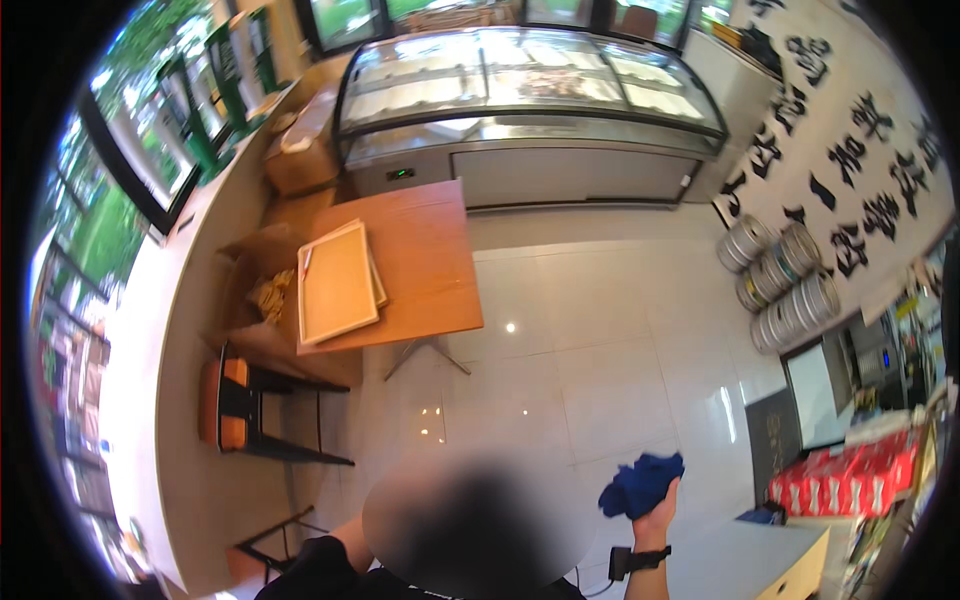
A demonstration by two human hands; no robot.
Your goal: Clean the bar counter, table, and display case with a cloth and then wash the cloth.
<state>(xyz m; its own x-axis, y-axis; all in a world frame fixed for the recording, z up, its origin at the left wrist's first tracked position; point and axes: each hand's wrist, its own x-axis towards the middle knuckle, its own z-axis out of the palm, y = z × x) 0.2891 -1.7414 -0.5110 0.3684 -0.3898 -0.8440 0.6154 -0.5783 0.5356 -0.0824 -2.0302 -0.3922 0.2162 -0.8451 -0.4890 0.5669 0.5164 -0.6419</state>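
My right hand (657, 510) is raised at the lower right, its fingers closed round a crumpled dark blue cloth (638, 484). The cloth bunches above and to the left of the palm and covers most of the fingers. A black strap with a small box (638, 562) and a cable sits on that wrist. Of my left arm (354, 543), a bare part shows below a black sleeve. It runs behind a blurred patch at the bottom middle, and the left hand does not show.
Ahead on the left, a wooden table (425, 250) bears two shallow trays (340, 285). A stool (240, 405) stands nearer. A glass display counter (600, 165) spans the back. Metal kegs (795, 315) line the right wall. Red packs (845, 478) and a grey worktop (745, 562) lie at right.
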